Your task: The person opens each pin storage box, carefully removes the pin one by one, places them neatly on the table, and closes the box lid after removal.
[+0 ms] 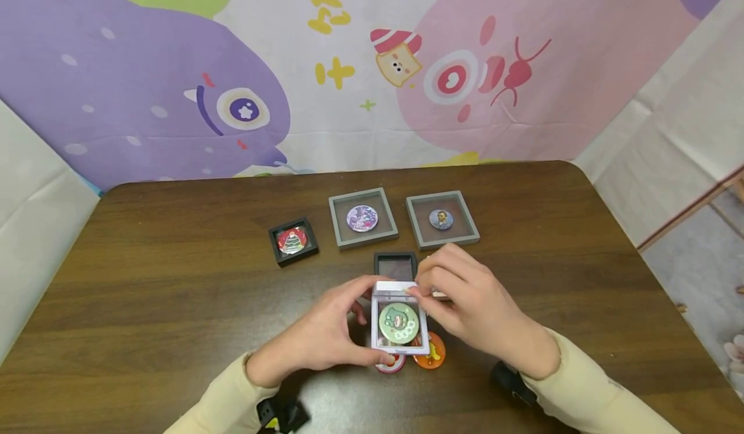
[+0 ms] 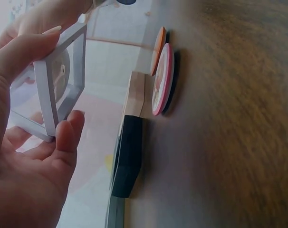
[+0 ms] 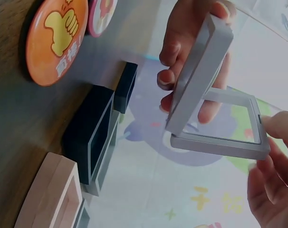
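A white display frame (image 1: 426,340) is held above the table, its two hinged halves standing at an angle to each other in the right wrist view. Inside the nearer half shows a round green badge (image 1: 398,323) with a cartoon figure. My left hand (image 1: 322,337) grips this half by its edges, thumb along the bottom. The fingers of my right hand (image 1: 479,305) pinch the rim of the other half, the lid (image 3: 220,145). Below the frame, an orange badge (image 1: 434,355) and a pink-rimmed badge (image 2: 162,85) rest on the table, both partly covered in the head view.
Behind my hands stand a black frame (image 1: 395,266) and a light pinkish frame (image 3: 49,190), the latter mostly hidden in the head view. Farther back lie a small black frame (image 1: 281,258) with a red badge and two grey frames (image 1: 366,243) (image 1: 447,241) holding badges.
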A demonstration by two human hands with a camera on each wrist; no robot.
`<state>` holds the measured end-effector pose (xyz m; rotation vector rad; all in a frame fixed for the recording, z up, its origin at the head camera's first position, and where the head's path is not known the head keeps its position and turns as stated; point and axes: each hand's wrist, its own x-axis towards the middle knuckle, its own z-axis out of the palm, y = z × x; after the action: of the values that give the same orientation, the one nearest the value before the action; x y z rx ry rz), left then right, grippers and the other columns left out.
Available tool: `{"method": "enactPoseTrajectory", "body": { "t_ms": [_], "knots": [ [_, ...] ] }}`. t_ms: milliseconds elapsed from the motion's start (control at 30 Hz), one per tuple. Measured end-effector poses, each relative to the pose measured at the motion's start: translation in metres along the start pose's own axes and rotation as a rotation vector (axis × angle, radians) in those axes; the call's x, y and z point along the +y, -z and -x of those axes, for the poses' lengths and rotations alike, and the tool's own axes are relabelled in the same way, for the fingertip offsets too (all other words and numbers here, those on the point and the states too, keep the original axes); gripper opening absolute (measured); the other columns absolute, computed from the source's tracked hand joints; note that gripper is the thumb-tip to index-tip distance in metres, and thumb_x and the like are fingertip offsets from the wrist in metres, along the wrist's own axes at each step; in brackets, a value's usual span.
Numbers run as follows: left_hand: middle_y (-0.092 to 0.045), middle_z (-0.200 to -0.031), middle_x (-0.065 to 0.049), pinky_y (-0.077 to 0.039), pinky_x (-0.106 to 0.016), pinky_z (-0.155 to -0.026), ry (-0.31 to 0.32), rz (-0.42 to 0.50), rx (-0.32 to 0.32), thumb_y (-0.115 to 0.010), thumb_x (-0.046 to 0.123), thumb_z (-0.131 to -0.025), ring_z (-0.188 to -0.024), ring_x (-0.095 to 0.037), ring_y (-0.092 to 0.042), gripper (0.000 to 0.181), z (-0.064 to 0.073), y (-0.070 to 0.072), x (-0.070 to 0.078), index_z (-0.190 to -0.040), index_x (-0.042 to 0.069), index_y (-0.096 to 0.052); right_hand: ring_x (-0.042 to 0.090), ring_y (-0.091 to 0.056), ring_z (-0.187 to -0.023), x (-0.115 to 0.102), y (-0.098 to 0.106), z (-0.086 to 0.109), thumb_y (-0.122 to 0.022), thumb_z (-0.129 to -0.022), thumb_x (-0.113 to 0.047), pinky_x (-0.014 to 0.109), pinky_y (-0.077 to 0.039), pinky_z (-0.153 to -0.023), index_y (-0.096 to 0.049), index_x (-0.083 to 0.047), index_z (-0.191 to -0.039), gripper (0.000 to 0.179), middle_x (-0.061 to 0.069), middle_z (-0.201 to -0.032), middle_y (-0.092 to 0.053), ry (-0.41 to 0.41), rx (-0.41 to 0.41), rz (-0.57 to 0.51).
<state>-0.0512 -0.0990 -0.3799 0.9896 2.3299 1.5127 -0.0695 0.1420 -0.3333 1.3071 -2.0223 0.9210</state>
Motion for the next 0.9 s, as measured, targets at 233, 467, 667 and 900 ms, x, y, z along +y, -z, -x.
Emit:
{"method": "enactPoseTrajectory", "body": {
  "t_ms": [233,467,667,900],
  "knots": [
    [-0.061,-0.11,0.005,-0.055,-0.028,-0.072,0.038,0.088,-0.021,-0.094,0.023,-0.067,-0.097,-0.014,-0.058,0.091,0.0009,-0.0021,0.0016,-0.142,0.022,-0.044,0.015,-0.055,-0.076,0.0025,-0.0012,0.002,-0.062,-0.1,-0.024,0.025,-0.046,-0.065,-0.056,-0.008,-0.08,0.027,-0.001,-0.083,-0.057,-0.043,0.078,0.045],
    [-0.063,-0.11,0.0,-0.055,-0.029,-0.067,0.015,0.127,0.001,-0.094,0.02,-0.067,-0.093,-0.016,-0.06,0.092,0.0007,-0.0034,-0.0011,-0.143,0.017,-0.042,0.014,-0.062,-0.074,0.0009,-0.0015,0.0033,-0.064,-0.099,-0.027,0.024,-0.051,-0.061,-0.06,-0.008,-0.08,0.027,0.001,-0.085,-0.064,-0.068,0.116,0.052],
    [-0.063,-0.115,-0.004,-0.055,-0.031,-0.066,0.031,0.187,0.041,-0.093,0.017,-0.069,-0.088,-0.018,-0.062,0.089,0.001,-0.0021,-0.0017,-0.143,0.016,-0.042,0.02,-0.067,-0.087,-0.0012,-0.0019,0.0024,-0.065,-0.098,-0.026,0.027,-0.056,-0.068,-0.066,-0.006,-0.085,0.024,0.009,-0.101,-0.067,-0.072,0.116,0.045],
    [-0.065,-0.12,-0.008,-0.054,-0.031,-0.054,0.073,0.252,-0.002,-0.089,0.013,-0.074,-0.076,-0.016,-0.065,0.081,0.0019,-0.0002,-0.0006,-0.141,0.013,-0.044,0.017,-0.062,-0.086,0.0004,-0.0051,0.0038,-0.063,-0.099,-0.025,0.021,-0.052,-0.065,-0.071,-0.006,-0.09,0.022,0.008,-0.104,-0.065,-0.072,0.048,0.016]
  ]
}}
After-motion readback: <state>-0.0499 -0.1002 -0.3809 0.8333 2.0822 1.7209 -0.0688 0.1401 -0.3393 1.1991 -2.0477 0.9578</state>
